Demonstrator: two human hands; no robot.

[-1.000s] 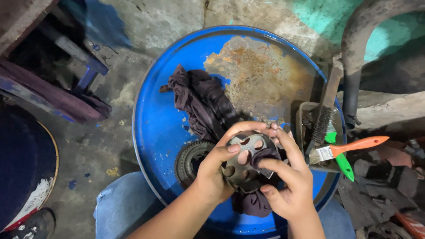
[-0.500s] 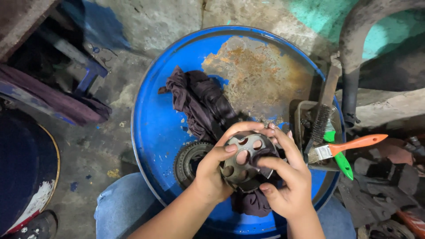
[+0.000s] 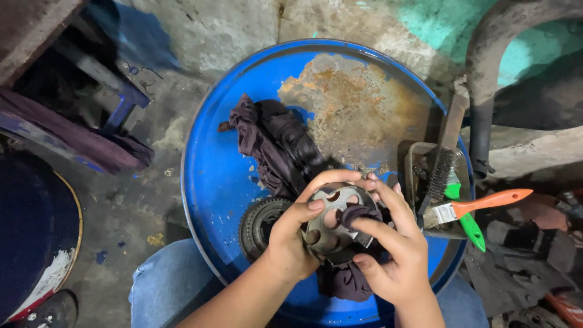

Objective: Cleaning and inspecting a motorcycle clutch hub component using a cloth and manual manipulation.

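My left hand (image 3: 290, 240) grips a round metal disc with several holes (image 3: 328, 220), held over the front of a blue drum lid (image 3: 212, 176). My right hand (image 3: 395, 249) presses a dark purple rag (image 3: 355, 214) against the disc's face. The rag hangs down below the disc. A black toothed gear (image 3: 260, 223) lies flat on the lid just left of my left hand.
A bunched dark cloth (image 3: 273, 143) lies on the lid beside a rusty patch (image 3: 358, 103). At the right rim sits a small tray (image 3: 413, 164) holding a wire brush (image 3: 443, 164), an orange-handled paintbrush (image 3: 480, 203) and a green-handled tool (image 3: 467, 225). My jeans-clad knee (image 3: 164, 291) is below.
My right hand has shifted the rag slightly across the disc's face. The disc and left hand stay in nearly the same place.
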